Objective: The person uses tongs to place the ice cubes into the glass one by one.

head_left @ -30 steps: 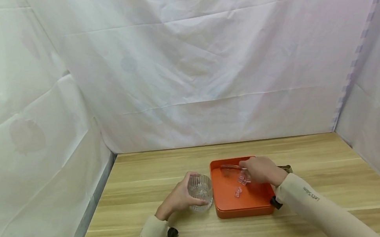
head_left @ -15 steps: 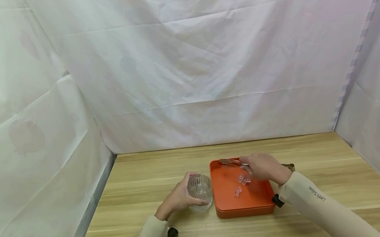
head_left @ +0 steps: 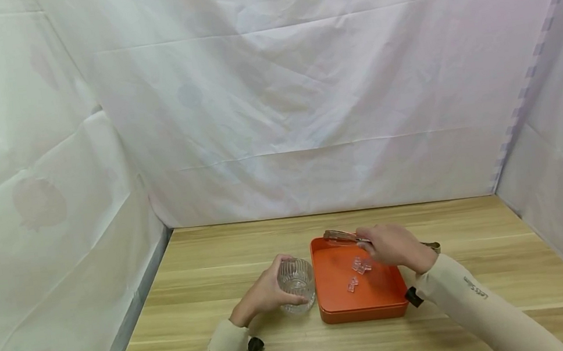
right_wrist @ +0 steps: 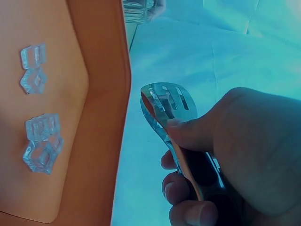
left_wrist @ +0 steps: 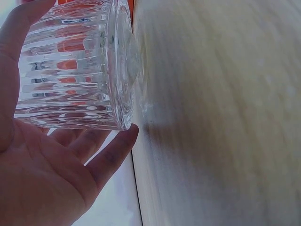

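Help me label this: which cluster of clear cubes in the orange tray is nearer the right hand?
The larger cluster; the smaller cluster lies nearer the glass and farther from the right hand.

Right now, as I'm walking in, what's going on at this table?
A person's left grip holds a ribbed clear glass upright on the wooden table, beside an orange tray. Their right grip holds metal tongs above the tray's far side. Clear cubes lie in the tray in two clusters; whether the tongs hold one is hard to tell.
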Demonstrator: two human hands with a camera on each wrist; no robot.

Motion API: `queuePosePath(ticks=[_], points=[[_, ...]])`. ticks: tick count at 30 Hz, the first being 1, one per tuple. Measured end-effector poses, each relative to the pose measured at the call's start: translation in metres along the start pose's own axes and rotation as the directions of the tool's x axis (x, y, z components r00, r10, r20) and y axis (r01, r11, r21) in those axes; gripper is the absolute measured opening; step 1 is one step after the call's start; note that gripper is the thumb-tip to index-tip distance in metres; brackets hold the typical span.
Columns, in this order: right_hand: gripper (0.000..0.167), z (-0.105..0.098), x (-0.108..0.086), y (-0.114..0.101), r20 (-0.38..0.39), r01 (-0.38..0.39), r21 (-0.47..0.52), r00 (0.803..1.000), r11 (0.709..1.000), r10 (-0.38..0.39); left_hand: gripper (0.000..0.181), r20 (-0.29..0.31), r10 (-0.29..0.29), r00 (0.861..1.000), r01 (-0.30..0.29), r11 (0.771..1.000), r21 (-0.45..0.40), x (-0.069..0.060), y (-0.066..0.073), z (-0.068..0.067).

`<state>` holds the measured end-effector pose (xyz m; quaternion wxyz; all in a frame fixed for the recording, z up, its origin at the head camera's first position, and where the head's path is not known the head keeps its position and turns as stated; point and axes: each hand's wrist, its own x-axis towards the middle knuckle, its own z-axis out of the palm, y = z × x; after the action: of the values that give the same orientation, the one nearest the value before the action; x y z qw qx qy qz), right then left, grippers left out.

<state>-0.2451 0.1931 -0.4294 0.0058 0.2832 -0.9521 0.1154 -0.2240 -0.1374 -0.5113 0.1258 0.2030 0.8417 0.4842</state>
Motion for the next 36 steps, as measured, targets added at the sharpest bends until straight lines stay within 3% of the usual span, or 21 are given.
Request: queuePosePath(ticks=[36], points=[[0.024,-0.025,-0.006,-0.019,-0.110,0.016,0.013,0.994,1.000,-0.015,0.089,-0.009,0.026,1.000,-0.026,0.999,0.019,-0.001,-0.001,0.002]])
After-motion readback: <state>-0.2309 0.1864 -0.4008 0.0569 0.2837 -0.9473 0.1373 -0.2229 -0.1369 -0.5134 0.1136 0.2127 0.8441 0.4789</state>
